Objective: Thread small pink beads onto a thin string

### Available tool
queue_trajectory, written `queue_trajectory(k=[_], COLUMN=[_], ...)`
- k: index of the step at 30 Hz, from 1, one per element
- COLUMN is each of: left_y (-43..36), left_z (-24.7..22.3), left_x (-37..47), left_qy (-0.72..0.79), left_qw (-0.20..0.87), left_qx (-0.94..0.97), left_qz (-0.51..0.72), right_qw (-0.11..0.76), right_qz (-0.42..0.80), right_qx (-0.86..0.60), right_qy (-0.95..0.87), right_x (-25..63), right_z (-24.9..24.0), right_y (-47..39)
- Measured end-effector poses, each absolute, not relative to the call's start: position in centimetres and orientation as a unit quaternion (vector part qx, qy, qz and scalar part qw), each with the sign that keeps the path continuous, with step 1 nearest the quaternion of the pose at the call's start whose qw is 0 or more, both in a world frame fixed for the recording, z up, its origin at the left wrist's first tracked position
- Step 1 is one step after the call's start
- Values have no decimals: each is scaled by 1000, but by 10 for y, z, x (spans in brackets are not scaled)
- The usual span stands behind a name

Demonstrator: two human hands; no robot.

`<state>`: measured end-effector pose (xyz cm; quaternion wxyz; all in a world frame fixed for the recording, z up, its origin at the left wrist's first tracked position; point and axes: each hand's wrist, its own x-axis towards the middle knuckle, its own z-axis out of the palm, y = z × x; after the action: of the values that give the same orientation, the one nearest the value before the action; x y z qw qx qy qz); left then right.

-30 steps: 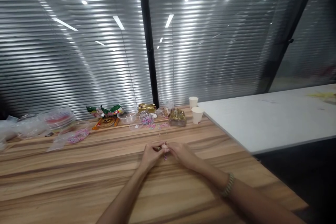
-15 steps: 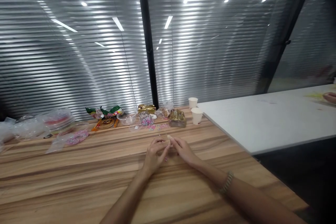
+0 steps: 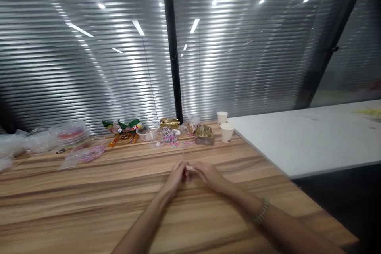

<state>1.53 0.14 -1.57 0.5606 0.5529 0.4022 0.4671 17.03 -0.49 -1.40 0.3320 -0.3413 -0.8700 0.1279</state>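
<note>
Both hands meet low over the middle of the wooden table (image 3: 89,202). A small pale piece (image 3: 189,168) sits between the fingertips, too small to name. My left hand (image 3: 177,174) has its fingers curled together at the left side of the piece. My right hand (image 3: 208,174), with a bracelet on the forearm, pinches it from the right. Small pink bits (image 3: 188,177) show just below the fingertips; whether a hand holds them is unclear.
Two paper cups (image 3: 226,132), a gold packet (image 3: 204,135), a clear bowl (image 3: 147,133), a green snack bag (image 3: 127,126) and stacked plastic lids (image 3: 73,135) line the back edge. A white table (image 3: 297,139) adjoins at right.
The view has shifted slightly. My left hand has turned and its fingers have closed together; my right hand has flattened a little. The other person's hand at far right has left the view.
</note>
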Motion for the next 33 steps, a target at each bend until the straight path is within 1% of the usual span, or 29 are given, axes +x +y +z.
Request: queue_trajectory(k=[2, 5, 10, 12, 18, 26, 28, 30, 32, 33], left_y=[0, -4, -10, -11, -10, -12, -11, -8, -3, -1], left_z=[-15, -9, 1, 3, 2, 0, -1, -4, -7, -8], left_x=[17, 18, 14, 13, 12, 10, 10, 10, 9, 8], left_qy=[428, 436, 400, 402, 405, 398, 405, 415, 417, 416], left_qw=[544, 490, 329, 302, 295, 251, 283, 348, 401, 410], left_qx=[543, 578, 696, 708, 716, 749, 733, 697, 654, 637], left_qz=[475, 486, 497, 496, 486, 466, 468, 469, 488, 504], right_qw=[289, 259, 254, 260, 265, 280, 296, 308, 306, 301], right_qz=[88, 57, 66, 68, 50, 101, 114, 127, 135, 137], right_qx=[-352, -383, -425, -427, -436, -406, -380, -352, -330, -324], right_qy=[-886, -885, -867, -863, -859, -864, -869, -875, -883, -886], right_x=[173, 175, 175, 174, 173, 172, 172, 172, 170, 170], right_z=[-14, -15, -15, -14, -10, -14, -15, -15, -16, -16], right_y=[-2, 1, -2, -4, -6, -5, -4, -4, -6, -7])
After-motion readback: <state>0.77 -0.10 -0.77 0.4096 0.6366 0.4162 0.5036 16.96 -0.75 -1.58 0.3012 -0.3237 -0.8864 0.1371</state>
